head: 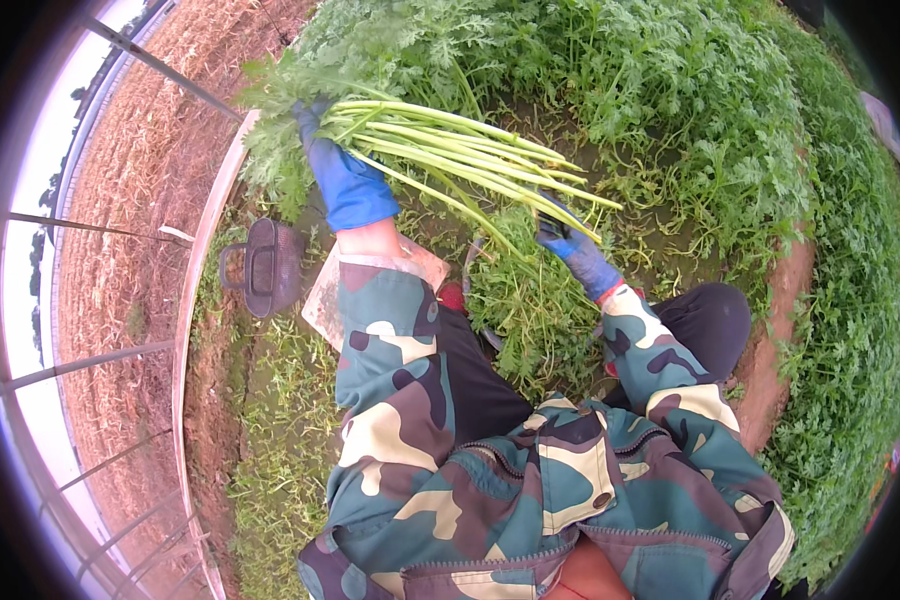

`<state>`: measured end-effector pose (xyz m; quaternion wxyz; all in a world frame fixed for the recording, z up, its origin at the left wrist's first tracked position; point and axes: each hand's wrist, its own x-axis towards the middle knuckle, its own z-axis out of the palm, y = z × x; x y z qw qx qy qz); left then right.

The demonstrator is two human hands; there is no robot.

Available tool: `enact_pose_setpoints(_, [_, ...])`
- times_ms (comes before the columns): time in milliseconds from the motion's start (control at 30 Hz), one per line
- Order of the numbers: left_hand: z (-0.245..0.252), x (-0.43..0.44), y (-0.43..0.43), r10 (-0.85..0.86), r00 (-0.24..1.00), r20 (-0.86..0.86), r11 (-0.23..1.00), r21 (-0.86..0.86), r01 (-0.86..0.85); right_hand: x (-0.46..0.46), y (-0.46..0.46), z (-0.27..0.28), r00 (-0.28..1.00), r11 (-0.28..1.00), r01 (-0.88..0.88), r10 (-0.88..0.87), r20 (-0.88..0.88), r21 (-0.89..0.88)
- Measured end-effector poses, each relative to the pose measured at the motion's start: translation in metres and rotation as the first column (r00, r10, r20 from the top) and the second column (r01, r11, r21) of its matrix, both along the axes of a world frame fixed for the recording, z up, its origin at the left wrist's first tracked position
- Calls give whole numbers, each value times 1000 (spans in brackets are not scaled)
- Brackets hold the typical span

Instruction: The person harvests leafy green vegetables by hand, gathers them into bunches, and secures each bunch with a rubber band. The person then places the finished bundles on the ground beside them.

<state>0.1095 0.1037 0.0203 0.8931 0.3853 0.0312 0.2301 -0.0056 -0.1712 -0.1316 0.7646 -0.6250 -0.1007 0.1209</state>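
A bunch of leafy greens with long pale green stalks (465,154) lies across in front of me, its leaves to the left and its cut-looking stalk ends to the right. My left hand (345,169), in a blue glove, is closed around the bunch where the leaves begin. At the stalk ends is my right hand (570,236), in a blue and dark glove, touching the lowest stalks; its fingers are partly hidden, so its grip is unclear. Below the stalks, loose greens and trimmings (532,300) lie heaped between my legs.
Dense rows of leafy plants (667,67) grow ahead and to the right. A dark plastic basket (274,266) stands at the left, near a pale, dirty board (322,300). Metal frame bars (169,71) and a pale rail (195,277) run along the left, with dry, straw-covered ground beyond.
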Motion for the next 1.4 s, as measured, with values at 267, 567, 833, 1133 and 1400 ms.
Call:
enact_pose_setpoints(267, [-15,8,6,-89,996,6,977,-194,88,6,83,34,980,993,14,9,197,-117])
enact_pose_setpoints(567, [-9,15,14,84,995,-52,902,-421,-98,-9,32,0,925,613,120,216,312,-781])
enact_pose_setpoints(833, [-1,9,11,170,981,-97,880,-434,-195,-34,16,-3,959,951,265,-244,142,-157])
enact_pose_setpoints(1133, [-3,5,-8,239,966,-100,910,-324,-259,-2,81,82,936,959,181,-100,-339,218])
enact_pose_setpoints(1400, [-11,10,-9,171,981,-90,895,-403,-193,38,99,74,975,775,87,64,-214,627])
